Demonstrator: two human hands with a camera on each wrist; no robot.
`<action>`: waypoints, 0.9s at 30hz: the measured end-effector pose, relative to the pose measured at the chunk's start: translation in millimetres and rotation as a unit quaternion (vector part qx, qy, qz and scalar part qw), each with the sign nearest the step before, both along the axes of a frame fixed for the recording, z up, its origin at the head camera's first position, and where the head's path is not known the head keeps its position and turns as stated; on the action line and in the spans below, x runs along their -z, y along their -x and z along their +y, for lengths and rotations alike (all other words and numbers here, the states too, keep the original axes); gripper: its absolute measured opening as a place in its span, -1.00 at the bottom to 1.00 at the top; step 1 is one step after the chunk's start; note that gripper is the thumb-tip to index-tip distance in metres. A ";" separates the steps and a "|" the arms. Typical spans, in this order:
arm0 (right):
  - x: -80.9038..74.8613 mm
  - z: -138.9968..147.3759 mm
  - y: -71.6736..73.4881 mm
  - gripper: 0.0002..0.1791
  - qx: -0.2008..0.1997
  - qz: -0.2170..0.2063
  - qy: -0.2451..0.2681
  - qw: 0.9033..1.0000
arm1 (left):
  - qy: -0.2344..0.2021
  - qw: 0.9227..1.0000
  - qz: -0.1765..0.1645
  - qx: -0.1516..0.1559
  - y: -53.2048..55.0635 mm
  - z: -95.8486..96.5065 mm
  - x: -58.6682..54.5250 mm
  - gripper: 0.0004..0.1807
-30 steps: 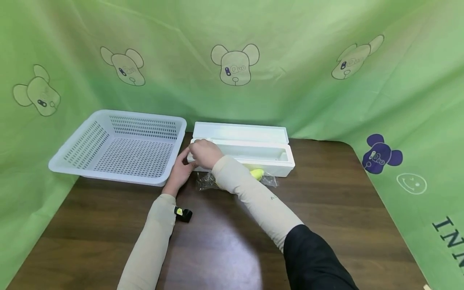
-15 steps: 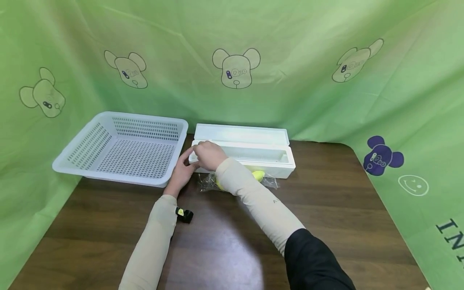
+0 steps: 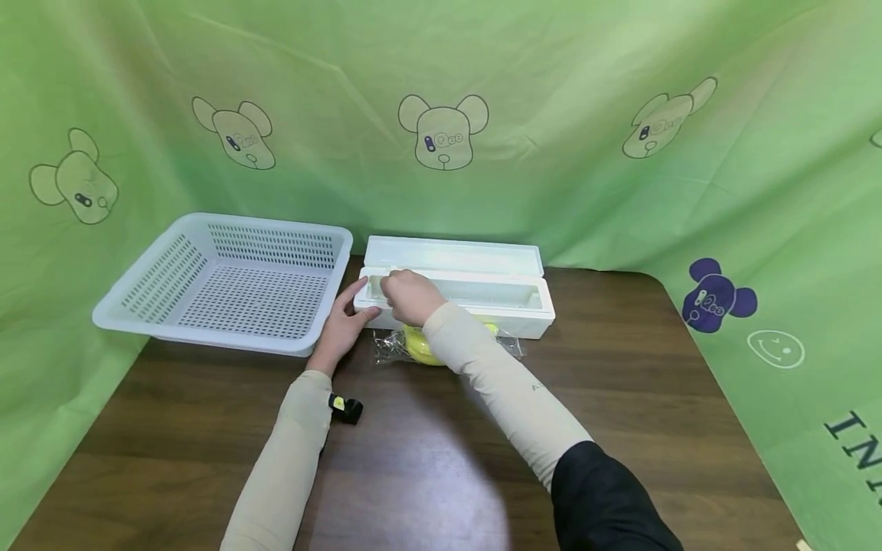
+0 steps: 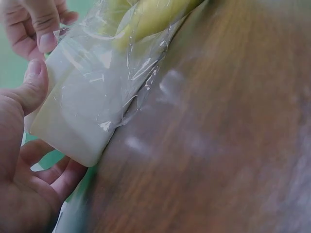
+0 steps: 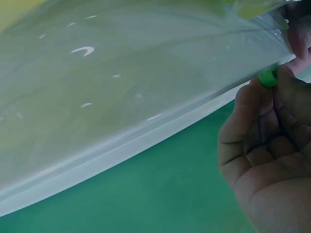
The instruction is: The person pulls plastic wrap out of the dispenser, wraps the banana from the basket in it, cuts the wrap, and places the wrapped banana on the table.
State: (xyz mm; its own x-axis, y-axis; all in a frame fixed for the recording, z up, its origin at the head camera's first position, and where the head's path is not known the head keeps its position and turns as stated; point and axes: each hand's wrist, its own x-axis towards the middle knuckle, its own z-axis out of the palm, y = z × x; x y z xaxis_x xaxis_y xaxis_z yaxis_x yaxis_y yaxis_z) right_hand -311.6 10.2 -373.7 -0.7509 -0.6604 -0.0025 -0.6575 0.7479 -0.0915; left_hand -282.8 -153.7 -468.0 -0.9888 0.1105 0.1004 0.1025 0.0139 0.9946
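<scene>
A long white box [image 3: 468, 321] stands at the back of the table with its lid [image 3: 455, 252] raised. My left hand [image 3: 342, 325] grips the box's left end; in the left wrist view its thumb lies at one edge and its fingers bend round the other side. Over the left part of the box reaches my right hand [image 3: 412, 297]. In the right wrist view it pinches a small green piece [image 5: 268, 77] between thumb and forefinger. Against the box's front lies something yellow [image 3: 419, 346] in crinkled clear plastic [image 4: 97, 82], partly hidden by the right forearm.
A pale perforated plastic basket [image 3: 303, 346] stands to the left, close to my left hand. Green cloth [image 3: 441, 199] with printed mouse-like heads hangs behind the brown wooden table [image 3: 400, 474] and along its sides.
My right hand has moved a little to the right along the box, showing more of its left end and of the yellow thing. The left hand stays at the box's end.
</scene>
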 end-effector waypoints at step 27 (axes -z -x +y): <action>-2.1 54.7 -9.2 -0.75 0.030 -0.010 0.001 1.000 | 0.029 0.999 0.000 -0.021 2.8 -1.5 10.9 -0.22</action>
State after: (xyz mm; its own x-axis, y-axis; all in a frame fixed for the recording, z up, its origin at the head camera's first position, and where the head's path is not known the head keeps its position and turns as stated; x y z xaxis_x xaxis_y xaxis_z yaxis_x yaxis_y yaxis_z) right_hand -302.4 64.9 -371.7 -0.7888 -0.6144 -0.0160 -0.6096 0.7855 -0.1065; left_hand -285.6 -155.2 -478.9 -0.9928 0.0743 0.0944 0.1000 0.0762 0.9921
